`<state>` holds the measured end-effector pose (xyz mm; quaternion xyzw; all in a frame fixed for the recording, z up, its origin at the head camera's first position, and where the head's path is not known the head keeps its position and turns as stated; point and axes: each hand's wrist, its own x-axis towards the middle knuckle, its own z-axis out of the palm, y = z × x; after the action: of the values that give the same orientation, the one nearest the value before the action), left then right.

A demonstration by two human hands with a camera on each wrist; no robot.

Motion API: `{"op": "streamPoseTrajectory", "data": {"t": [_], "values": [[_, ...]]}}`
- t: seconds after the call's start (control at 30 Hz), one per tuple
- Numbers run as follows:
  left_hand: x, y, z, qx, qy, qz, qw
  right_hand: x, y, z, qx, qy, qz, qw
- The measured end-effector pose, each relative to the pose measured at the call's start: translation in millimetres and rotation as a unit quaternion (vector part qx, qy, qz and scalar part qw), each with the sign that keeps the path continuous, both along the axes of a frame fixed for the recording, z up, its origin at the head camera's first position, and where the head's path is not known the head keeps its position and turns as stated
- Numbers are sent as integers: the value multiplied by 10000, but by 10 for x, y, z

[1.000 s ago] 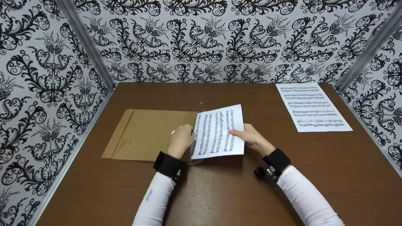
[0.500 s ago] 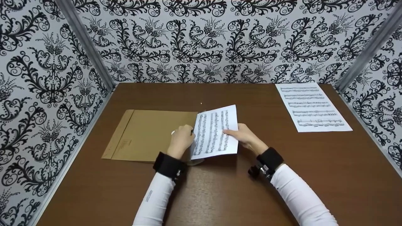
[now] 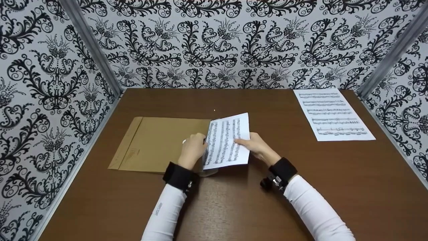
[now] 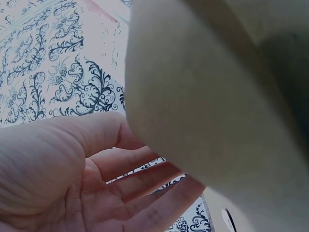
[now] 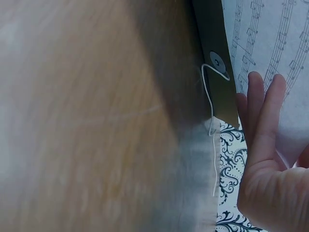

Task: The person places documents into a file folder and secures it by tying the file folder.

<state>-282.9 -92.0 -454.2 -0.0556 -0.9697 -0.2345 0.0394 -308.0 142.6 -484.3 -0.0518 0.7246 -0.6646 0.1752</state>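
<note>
A brown paper envelope [image 3: 157, 142] lies flat on the wooden table [image 3: 234, 207], its mouth facing right. My left hand [image 3: 193, 147] grips the envelope's upper layer at the mouth; in the left wrist view my fingers [image 4: 145, 188] sit under the raised brown paper [image 4: 207, 96]. My right hand [image 3: 255, 145] pinches the right edge of a sheet of printed music [image 3: 225, 142], whose left part is hidden inside the envelope. In the right wrist view my fingers [image 5: 263, 121] lie under the sheet [image 5: 270, 38], beside the envelope's flap with its string button [image 5: 217, 63].
A second sheet of music [image 3: 331, 113] lies flat at the table's back right. Patterned black-and-white walls [image 3: 214, 43] close the table in at the back and on both sides.
My right hand has moved left with the sheet, and less of the sheet shows outside the envelope. The left hand and the envelope have stayed put.
</note>
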Motion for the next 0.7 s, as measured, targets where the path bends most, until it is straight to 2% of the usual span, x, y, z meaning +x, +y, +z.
{"op": "streamPoseTrajectory", "data": {"t": [0.3, 0.7], "values": [[2, 1, -2, -32, 105, -38, 9999, -5, -48, -13, 60, 10, -53, 10000], [-3, -2, -2, 18, -121, 5, 9999, 4, -87, 35, 96, -131, 93, 9998]]}}
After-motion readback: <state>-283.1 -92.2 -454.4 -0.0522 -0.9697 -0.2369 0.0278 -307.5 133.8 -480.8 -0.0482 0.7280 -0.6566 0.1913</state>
